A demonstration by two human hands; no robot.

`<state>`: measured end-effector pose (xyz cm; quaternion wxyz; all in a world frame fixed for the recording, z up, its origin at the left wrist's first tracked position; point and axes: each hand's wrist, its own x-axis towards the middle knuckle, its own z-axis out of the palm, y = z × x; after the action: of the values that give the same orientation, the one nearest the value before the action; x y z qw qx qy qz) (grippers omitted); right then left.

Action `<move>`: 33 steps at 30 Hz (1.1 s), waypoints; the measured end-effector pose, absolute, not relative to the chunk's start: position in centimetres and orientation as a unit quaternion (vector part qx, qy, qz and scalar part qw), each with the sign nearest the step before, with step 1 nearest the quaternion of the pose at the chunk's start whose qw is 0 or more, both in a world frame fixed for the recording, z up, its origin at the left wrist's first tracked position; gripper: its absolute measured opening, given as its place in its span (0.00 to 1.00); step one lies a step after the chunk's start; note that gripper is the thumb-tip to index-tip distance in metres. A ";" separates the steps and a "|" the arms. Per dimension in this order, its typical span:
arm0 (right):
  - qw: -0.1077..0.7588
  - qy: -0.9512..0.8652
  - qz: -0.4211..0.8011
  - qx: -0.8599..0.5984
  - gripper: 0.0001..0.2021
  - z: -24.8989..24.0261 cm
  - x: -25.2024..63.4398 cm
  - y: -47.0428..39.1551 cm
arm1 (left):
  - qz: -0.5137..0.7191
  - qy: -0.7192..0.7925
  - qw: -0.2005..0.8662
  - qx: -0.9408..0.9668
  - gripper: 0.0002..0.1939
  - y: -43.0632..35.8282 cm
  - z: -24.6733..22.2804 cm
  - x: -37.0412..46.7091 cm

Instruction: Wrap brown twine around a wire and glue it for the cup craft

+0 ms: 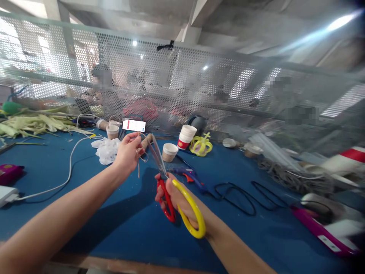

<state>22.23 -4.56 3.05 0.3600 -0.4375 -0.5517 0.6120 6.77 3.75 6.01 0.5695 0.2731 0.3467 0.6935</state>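
My left hand point(127, 153) is closed in a pinch on thin brown twine point(138, 170), whose loose end hangs below the fingers. Just beyond those fingertips is a brown roll point(147, 140), perhaps the twine's spool, partly hidden by the scissor blades. My right hand point(178, 198) grips large scissors point(162, 167) with one red and one yellow handle. Their blades are slightly apart, pointing up and away near the twine. I cannot tell whether they touch it. A paper cup point(170, 152) stands right of the blades, and a blue glue gun point(191, 177) lies beyond the right hand.
White crumpled plastic point(107, 150) lies left of my left hand. A lit phone point(134, 125) leans behind it. Stacked cups point(186, 137) and a yellow crown-shaped piece point(201, 144) stand further back. A black cable point(236, 196) loops rightward; corn husks point(37, 125) cover the far left.
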 end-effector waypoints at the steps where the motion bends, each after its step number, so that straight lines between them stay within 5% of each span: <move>1: 0.360 -0.564 0.596 -0.444 0.26 3.0 22.1 -4.6 | 0.695 0.343 0.569 0.275 0.04 3.8 5.9 6.9; 33: 0.400 -0.689 0.386 -0.466 0.30 2.2 21.7 -3.4 | 0.651 0.295 0.629 0.305 0.03 -0.7 5.2 9.2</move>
<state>21.70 -3.36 2.16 0.3995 -0.4655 -0.6888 0.3863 9.22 -0.69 5.17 0.6289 0.3051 0.2954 0.6513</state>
